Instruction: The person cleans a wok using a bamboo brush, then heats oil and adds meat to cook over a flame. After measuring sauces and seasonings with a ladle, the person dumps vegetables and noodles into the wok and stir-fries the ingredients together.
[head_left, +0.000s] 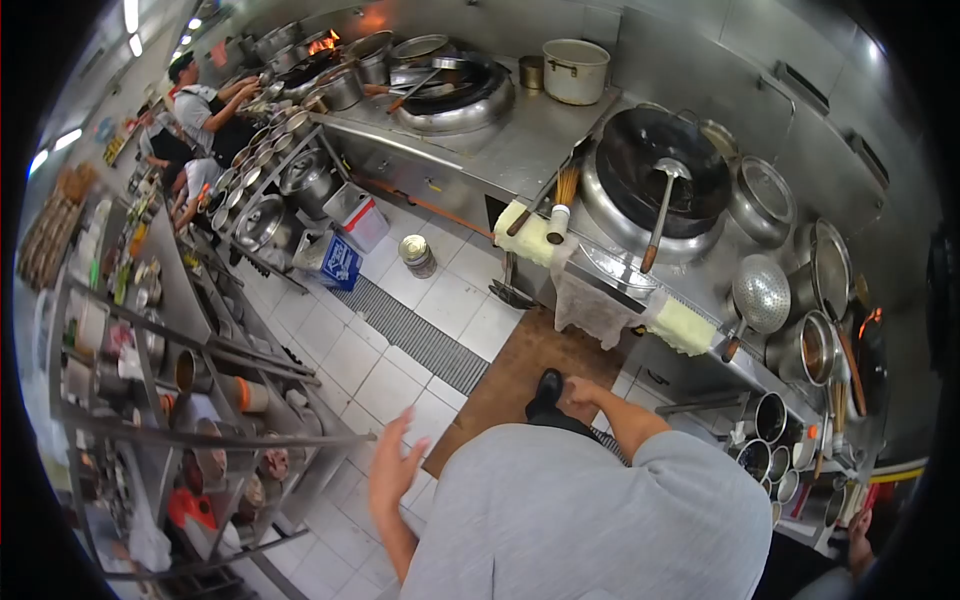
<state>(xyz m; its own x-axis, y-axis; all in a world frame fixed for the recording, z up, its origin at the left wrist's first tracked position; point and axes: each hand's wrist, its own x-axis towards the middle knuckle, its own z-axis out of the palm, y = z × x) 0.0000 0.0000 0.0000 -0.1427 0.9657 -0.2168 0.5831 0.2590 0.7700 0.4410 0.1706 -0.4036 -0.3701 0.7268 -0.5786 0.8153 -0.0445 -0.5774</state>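
My left hand (396, 466) is raised at my side with its fingers apart and nothing in it. It is near the end of a metal shelf rail (340, 438). My right hand (580, 393) hangs low in front of me, over the brown floor mat (500, 408), beside my black shoe (549, 385). Its fingers look curled, and I see nothing in them. Ahead on the right, a dark wok (625, 165) sits on a burner with a ladle (664, 205) lying in it. Neither hand touches the stove.
A brush (564, 200) and yellowish cloths (683, 325) lie along the stove's front edge. A perforated skimmer (760, 293) is to the right. A can (417, 256) and a blue box (330, 262) stand on the tiles. Other people (205, 110) work at far left; another person's hand (860, 540) shows lower right.
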